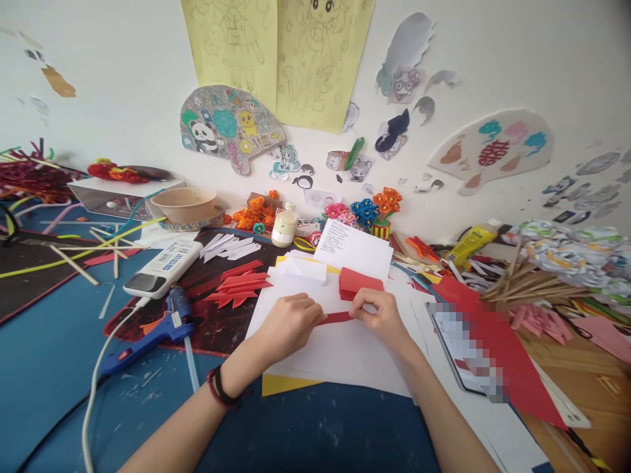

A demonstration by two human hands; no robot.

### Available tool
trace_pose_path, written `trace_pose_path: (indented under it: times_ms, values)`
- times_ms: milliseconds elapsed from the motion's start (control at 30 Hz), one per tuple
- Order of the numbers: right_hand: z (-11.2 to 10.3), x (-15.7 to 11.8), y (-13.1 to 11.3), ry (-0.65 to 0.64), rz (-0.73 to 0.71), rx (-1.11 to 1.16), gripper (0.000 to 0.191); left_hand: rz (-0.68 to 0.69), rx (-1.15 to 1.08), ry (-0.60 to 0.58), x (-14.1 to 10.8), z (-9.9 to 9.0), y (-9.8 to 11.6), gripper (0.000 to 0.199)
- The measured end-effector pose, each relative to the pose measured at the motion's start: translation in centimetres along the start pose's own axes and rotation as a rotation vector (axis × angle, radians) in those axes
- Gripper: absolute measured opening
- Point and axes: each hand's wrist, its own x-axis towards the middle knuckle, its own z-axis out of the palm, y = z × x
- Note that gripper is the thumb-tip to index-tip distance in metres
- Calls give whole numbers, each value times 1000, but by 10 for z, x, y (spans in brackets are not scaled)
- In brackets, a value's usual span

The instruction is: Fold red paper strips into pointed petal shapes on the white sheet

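A narrow red paper strip (pixel 336 318) is stretched level between my two hands, low over white paper sheets (pixel 315 361). My left hand (pixel 290 325) pinches its left end, fingers closed. At the other end, the thumb and fingers of my right hand (pixel 377 314) are closed on the strip. Just behind the right hand lies a stack of red paper pieces (pixel 359 281). Folded white paper (pixel 303 269) sits to the left of that stack. A pile of pointed red folded paper pieces (pixel 241 284) rests left of the sheets, with white paper strips (pixel 231 246) behind it.
A blue glue gun (pixel 170 326) and a white power strip (pixel 162 268) with a cable lie at left. On the right are a phone (pixel 463 348), red paper (pixel 513 355) and wooden sticks (pixel 507 282). A glue bottle (pixel 284 226) stands near the wall.
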Motion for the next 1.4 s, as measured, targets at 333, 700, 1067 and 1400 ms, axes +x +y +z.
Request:
trace_pose_path:
  times_ms: [333, 700, 1067, 1400]
  values:
    - [12, -1, 1, -18, 255, 631, 48, -530, -584, 75, 6, -5, 9, 37]
    - [24, -5, -6, -111, 209, 618, 41, -516, -874, -92, 7, 3, 19, 37]
    - [25, -7, -18, -173, 242, 433, 31, -504, -722, -44, 7, 9, 24, 24]
    - [30, -15, -11, -345, 391, 245, 35, -627, -411, 36, 5, 19, 9, 26]
